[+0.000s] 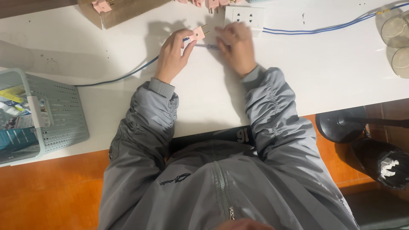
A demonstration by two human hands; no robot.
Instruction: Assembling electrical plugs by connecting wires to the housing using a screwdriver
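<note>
Big white table (324, 72) with a perforated grey basket (59, 115) at its edge. Left hand (172, 55) pinches the pink plug (197, 33), prongs pointing away, probably steadying it. Right hand (236, 47) curls closed round a thin screwdriver (208, 46) aimed at the plug.

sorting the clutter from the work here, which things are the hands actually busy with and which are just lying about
In hand:
- left hand pinching a pink plug
- right hand on a thin tool
- blue cable running to the plug

Lying about:
- white socket block
- cardboard box
- green basket
- glass jars
- black lamp base
</note>
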